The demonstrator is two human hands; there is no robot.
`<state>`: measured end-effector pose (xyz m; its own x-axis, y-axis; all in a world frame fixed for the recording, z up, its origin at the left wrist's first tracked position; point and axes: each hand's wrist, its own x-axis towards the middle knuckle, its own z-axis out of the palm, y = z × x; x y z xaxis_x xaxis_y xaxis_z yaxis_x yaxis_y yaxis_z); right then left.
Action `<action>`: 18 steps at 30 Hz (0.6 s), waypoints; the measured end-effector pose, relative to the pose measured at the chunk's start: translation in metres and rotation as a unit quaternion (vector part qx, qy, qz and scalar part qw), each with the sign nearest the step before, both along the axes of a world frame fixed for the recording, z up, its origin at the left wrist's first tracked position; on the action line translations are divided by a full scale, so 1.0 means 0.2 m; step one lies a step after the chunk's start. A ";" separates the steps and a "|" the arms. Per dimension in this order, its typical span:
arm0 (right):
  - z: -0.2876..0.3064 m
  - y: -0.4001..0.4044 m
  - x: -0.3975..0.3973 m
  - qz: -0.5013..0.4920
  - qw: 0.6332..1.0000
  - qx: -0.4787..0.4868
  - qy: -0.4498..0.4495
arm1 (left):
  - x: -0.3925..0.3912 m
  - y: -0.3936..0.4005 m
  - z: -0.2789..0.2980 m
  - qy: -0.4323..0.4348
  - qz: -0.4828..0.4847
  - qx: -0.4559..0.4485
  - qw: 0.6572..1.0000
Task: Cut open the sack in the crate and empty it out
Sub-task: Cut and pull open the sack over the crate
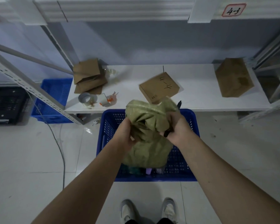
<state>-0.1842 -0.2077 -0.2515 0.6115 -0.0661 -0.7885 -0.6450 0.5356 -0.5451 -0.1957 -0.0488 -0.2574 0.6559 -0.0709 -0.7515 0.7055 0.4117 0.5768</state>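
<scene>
At the centre of the frame, two bare hands grip a crumpled green sack (146, 126). The left hand (125, 135) is closed on bunched fabric at the sack's left side, its fingertips hidden in the folds. The right hand (179, 126) is clenched on the right side and also holds a thin black tool (168, 133); one end pokes out by the thumb and another dark tip shows above the hand, but what kind of tool it is cannot be made out. The sack hangs into a blue crate (191, 125) on the floor. Below its lower edge, pale purple and dark items (148, 171) lie in the crate, mostly hidden. Beyond the crate, a white shelf (192, 101) carries a cardboard box (158, 88) marked "4-4", flattened cardboard and rolls of tape (85, 98). White shoes appear at the bottom edge.
</scene>
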 end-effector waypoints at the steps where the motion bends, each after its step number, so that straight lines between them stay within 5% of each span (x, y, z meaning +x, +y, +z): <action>1: 0.01 0.01 -0.01 0.019 0.999 -0.033 0.027 | 0.01 -0.01 0.00 0.032 -0.020 0.003 0.999; 9: 0.12 0.02 0.01 0.034 0.999 -0.029 -0.020 | -0.01 0.06 -0.03 0.171 0.013 -0.052 0.984; 15: 0.12 -0.01 -0.01 0.035 0.998 -0.024 -0.048 | -0.01 0.06 0.00 0.183 -0.083 -0.067 0.977; 18: 0.07 -0.03 -0.05 0.047 0.997 -0.041 -0.046 | 0.04 0.08 0.01 0.159 -0.017 -0.024 0.987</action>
